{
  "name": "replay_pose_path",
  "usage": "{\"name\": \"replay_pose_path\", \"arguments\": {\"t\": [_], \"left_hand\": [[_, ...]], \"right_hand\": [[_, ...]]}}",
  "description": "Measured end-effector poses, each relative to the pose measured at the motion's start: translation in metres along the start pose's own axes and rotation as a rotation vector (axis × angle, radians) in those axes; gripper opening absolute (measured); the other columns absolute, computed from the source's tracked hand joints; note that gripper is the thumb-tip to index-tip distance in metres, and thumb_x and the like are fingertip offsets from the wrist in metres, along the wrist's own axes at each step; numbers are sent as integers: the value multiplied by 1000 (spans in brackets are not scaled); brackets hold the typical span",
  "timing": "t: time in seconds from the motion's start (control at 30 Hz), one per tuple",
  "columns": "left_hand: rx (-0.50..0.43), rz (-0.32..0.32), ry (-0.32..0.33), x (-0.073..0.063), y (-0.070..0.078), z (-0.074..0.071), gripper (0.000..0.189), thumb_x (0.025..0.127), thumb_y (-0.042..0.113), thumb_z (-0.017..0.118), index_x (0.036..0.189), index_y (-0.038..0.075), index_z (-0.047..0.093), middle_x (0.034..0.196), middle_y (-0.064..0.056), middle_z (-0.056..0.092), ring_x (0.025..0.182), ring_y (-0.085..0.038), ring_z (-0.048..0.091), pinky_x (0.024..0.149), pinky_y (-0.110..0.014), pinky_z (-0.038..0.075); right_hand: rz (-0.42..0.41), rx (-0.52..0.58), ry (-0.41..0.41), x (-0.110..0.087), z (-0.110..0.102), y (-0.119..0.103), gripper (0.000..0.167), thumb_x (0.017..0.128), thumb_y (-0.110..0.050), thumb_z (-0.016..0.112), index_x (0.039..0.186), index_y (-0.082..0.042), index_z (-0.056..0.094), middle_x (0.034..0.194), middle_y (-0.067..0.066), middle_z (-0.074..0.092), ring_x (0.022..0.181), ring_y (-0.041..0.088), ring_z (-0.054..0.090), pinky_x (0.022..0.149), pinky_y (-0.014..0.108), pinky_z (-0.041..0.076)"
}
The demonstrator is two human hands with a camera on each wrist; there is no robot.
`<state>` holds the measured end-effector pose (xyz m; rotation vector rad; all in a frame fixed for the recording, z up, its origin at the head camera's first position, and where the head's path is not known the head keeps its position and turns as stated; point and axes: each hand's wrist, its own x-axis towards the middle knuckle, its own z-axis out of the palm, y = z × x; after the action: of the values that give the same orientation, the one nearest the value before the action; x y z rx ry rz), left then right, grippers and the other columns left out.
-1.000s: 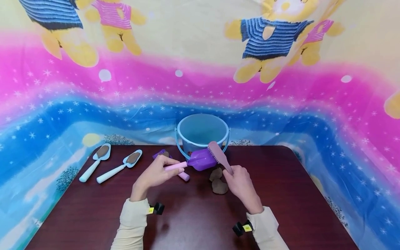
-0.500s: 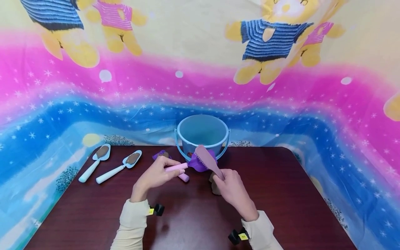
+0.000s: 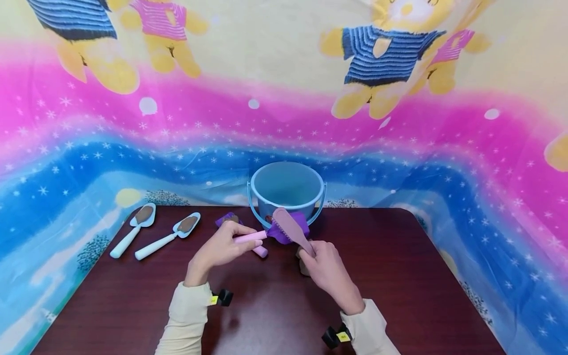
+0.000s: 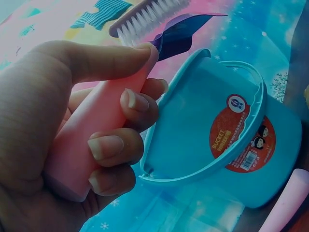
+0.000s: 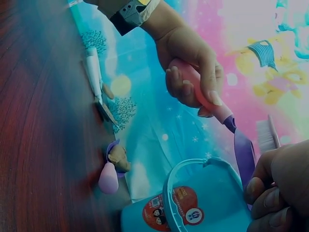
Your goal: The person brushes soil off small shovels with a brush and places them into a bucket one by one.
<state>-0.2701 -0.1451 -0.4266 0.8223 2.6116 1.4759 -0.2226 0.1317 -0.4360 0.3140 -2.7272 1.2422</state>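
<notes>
My left hand (image 3: 224, 245) grips the pink handle of a purple toy shovel (image 3: 298, 228), its fingers curled round it in the left wrist view. My right hand (image 3: 330, 268) holds a pink brush (image 3: 290, 228) by its handle. White bristles of the brush (image 4: 149, 19) face the shovel's blade; whether they touch it I cannot tell. Behind both tools a blue bucket (image 3: 288, 185) stands upright. Brown clay lumps (image 3: 303, 266) lie on the table, partly hidden by my right hand.
Two white-handled scoops (image 3: 138, 229) (image 3: 177, 235) bearing brown clay lie at the left. Another purple shovel with a pink handle (image 3: 260, 251) lies behind my left hand, clay on its blade. A printed cloth (image 3: 222, 118) hangs behind the dark table (image 3: 421, 296).
My right hand has moved the brush leftward over the shovel's blade, mostly in the first half second, and now covers more of the clay lumps. The left hand stays nearly still.
</notes>
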Motion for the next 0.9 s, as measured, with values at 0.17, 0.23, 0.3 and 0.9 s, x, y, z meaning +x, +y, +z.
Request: {"name": "replay_pose_path", "arguments": {"t": [0.17,0.23,0.3,0.9], "left_hand": [[-5,-4,-1,-1,-1,0,24,93,31,75,111,17,80,85,7,75,85,-18,62,67,-29,53],[-6,-3,-4,-1,-2,0,25,93,31,75,112,16,80,87,7,76,84,-17,63,68,-29,53],[-5,-1,-6,-1,-2,0,25,93,31,75,111,16,80,87,7,76,83,-16,63,68,-29,53],[-29,1,-15,-3,1,-4,26,93,30,75,112,14,79,89,6,78,79,-15,67,66,-29,52]], "right_hand": [[15,-18,-17,1,1,2,37,94,-11,60,58,-15,52,49,-5,42,45,8,39,42,25,30],[26,-24,-18,2,1,5,38,95,-10,60,58,-14,52,49,-5,41,45,9,38,42,25,29],[42,-25,-23,3,0,8,38,96,-11,60,59,-14,52,50,-5,40,45,9,38,42,24,28],[137,-24,18,13,-16,35,38,98,-15,56,61,-10,48,50,-1,36,44,13,33,42,24,26]]}}
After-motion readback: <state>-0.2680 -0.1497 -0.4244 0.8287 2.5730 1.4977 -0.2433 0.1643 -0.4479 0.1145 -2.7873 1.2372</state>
